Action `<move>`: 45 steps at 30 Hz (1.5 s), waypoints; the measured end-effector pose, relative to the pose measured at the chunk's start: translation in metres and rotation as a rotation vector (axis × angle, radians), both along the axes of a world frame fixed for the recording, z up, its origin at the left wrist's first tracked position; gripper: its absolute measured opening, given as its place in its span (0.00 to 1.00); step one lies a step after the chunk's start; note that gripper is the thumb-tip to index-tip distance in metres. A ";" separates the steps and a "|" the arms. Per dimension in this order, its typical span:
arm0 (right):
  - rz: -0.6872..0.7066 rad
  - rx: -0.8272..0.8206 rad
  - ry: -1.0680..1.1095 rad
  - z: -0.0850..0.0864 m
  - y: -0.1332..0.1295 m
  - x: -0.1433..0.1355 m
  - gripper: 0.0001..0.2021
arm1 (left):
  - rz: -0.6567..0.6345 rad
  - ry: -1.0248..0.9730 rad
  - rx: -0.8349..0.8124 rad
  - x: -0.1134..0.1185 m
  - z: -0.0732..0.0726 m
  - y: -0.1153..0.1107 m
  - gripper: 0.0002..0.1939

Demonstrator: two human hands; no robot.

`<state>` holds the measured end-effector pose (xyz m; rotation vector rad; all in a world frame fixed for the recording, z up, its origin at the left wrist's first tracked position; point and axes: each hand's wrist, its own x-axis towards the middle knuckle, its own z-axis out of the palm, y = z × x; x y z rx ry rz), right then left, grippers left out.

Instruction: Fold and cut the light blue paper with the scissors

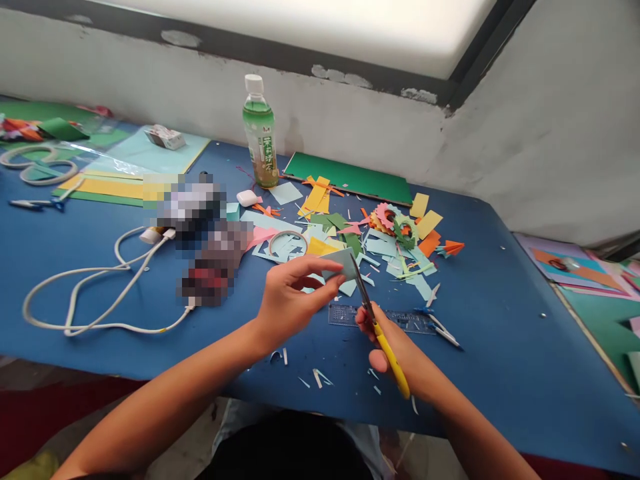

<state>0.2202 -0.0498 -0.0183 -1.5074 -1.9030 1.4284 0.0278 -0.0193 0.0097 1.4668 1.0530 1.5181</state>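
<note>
Both hands work just above the near edge of the blue table (500, 347), the left hand (290, 300) pinching a small pale-blue paper piece (340, 265) from its left while the right hand (395, 350), closed on yellow-handled scissors (375, 320), angles the blades up-left into the paper's right edge.

Bare blue tabletop (500, 347) lay open to the right of the hands. Ahead, blocked by a heap of paper scraps (360, 240) and a green bottle (261, 133). Leftward, crossed by a looping white cable (90, 293). Just below, a clear ruler (405, 320).
</note>
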 end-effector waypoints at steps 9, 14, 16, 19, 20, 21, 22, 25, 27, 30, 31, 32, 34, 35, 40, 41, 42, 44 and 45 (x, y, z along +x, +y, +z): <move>0.041 -0.144 0.246 0.012 0.000 -0.003 0.41 | -0.009 -0.016 -0.048 -0.001 0.001 -0.002 0.06; 0.010 -0.147 0.252 0.012 -0.001 -0.004 0.42 | 0.000 -0.038 -0.104 -0.001 0.003 0.000 0.06; 0.022 -0.124 0.241 0.009 -0.001 -0.003 0.42 | 0.004 -0.036 -0.108 -0.001 0.004 0.000 0.06; 0.059 -0.071 0.218 0.005 -0.001 0.000 0.40 | 0.009 -0.029 -0.105 0.000 0.004 -0.001 0.06; 0.064 -0.064 0.206 0.004 -0.001 0.001 0.39 | 0.009 -0.026 -0.105 0.000 0.005 -0.001 0.06; 0.057 -0.062 0.194 0.002 -0.002 0.001 0.37 | 0.009 -0.022 -0.107 0.000 0.005 -0.001 0.06; 0.042 -0.066 0.179 0.001 -0.002 0.001 0.34 | 0.007 -0.016 -0.107 0.000 0.005 -0.001 0.06; -0.010 -0.073 0.146 -0.002 -0.003 0.002 0.21 | 0.010 0.006 -0.097 0.000 0.004 -0.001 0.06; -0.031 -0.064 0.162 -0.004 -0.003 0.001 0.15 | 0.014 0.012 -0.082 -0.001 0.004 -0.001 0.06; -0.027 -0.037 0.182 -0.004 -0.002 0.000 0.11 | 0.017 0.004 -0.070 -0.001 0.003 -0.001 0.06; -0.021 -0.027 0.178 -0.005 -0.002 -0.001 0.09 | 0.020 0.003 -0.070 -0.001 0.002 -0.002 0.06; -0.012 -0.018 0.168 -0.005 -0.002 -0.002 0.08 | 0.024 0.003 -0.070 0.000 0.002 -0.002 0.06; -0.009 0.007 0.143 -0.006 -0.001 -0.002 0.07 | 0.035 0.004 -0.072 0.000 0.002 -0.002 0.06; -0.015 0.016 0.132 -0.007 -0.001 -0.003 0.07 | 0.039 0.004 -0.073 0.000 0.002 -0.002 0.06; -0.013 0.046 0.075 -0.005 -0.001 -0.002 0.05 | 0.045 -0.001 -0.068 0.000 0.003 -0.002 0.06; -0.004 0.055 0.067 -0.003 -0.001 -0.002 0.05 | 0.046 -0.003 -0.067 0.001 0.003 -0.002 0.06; 0.003 0.063 0.062 -0.002 -0.001 -0.003 0.06 | 0.049 -0.004 -0.069 0.001 0.004 -0.002 0.06; 0.008 0.067 0.066 0.000 0.000 -0.003 0.07 | 0.053 -0.005 -0.073 0.001 0.004 -0.002 0.06; 0.004 0.064 0.077 0.000 0.000 -0.003 0.08 | 0.054 -0.006 -0.075 0.001 0.004 -0.001 0.06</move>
